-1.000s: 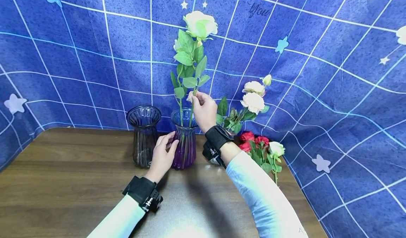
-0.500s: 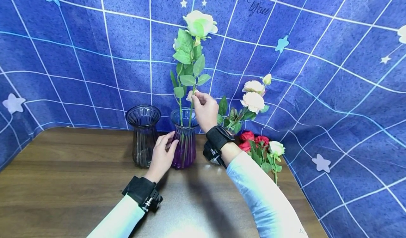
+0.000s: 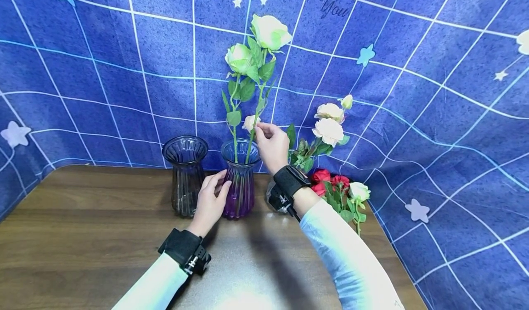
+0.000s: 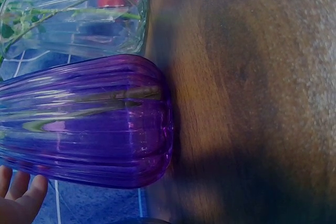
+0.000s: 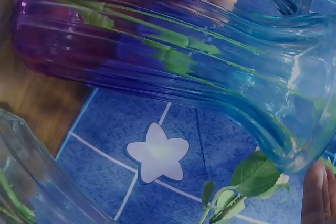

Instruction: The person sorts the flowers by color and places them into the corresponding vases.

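While the taller white-green rose (image 3: 270, 33) is propped in the purple-blue vase (image 3: 239, 199), long axis tipped a bit right of upright, it's pinched just above the vase's mouth by the right hand (image 3: 273, 147), so that's the nearer one. The left hand (image 3: 211, 202) is just rested at the vase's left side, fingers relaxed, nothing gripped.

Two pale green-white roses (image 3: 270, 32) stand in a blue-purple vase (image 3: 240, 194).
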{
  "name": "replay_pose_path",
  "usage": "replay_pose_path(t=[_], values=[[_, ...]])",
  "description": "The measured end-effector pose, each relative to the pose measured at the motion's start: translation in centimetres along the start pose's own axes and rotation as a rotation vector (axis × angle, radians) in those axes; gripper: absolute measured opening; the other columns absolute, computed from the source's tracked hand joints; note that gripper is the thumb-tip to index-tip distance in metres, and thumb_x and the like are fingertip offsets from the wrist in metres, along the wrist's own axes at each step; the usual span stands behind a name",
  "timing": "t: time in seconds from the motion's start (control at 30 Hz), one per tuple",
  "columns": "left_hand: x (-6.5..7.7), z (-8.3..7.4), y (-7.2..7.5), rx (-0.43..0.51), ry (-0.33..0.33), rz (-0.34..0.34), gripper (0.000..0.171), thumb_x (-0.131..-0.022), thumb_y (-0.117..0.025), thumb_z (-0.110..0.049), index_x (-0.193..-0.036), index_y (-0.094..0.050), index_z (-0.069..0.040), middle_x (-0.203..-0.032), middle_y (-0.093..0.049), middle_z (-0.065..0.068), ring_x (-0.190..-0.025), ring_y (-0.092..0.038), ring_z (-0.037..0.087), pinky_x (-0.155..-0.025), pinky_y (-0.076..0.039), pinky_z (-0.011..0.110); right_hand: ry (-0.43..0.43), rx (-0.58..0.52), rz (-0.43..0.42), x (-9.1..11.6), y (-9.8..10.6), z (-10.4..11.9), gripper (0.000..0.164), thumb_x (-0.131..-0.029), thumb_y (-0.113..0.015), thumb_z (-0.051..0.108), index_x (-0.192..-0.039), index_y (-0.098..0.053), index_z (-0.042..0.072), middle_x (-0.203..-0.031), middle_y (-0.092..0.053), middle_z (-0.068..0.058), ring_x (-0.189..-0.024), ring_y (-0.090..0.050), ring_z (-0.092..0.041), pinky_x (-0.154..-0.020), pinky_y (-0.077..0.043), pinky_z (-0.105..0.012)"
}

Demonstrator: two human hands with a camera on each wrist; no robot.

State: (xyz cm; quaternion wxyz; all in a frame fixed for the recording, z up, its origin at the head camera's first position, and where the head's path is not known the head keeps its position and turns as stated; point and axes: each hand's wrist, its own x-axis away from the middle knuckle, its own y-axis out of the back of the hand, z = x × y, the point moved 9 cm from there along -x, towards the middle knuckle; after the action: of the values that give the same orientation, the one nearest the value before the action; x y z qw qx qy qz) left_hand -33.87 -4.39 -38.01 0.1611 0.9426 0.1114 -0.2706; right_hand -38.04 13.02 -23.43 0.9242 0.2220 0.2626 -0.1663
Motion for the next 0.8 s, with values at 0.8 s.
replay_pose_path(t=[0.8], values=[[0.0, 0.1, -0.1, -0.002, 0.005, 0.017, 0.033, -0.093, -0.058, -0.011, -0.124, -0.057, -0.001, -0.115, -0.055, 0.017, -0.107, -0.056, 0.026, -0.089, -0.053, 0.035, -0.001, -0.261, -0.086, -1.0, 8.6, 1.5, 0.02, -0.089, -0.059, 0.006, -0.099, -0.067, -0.008, -0.081, -0.068, -0.022, -0.058, -0.06, 0.001, -0.061, -0.058, -0.023]])
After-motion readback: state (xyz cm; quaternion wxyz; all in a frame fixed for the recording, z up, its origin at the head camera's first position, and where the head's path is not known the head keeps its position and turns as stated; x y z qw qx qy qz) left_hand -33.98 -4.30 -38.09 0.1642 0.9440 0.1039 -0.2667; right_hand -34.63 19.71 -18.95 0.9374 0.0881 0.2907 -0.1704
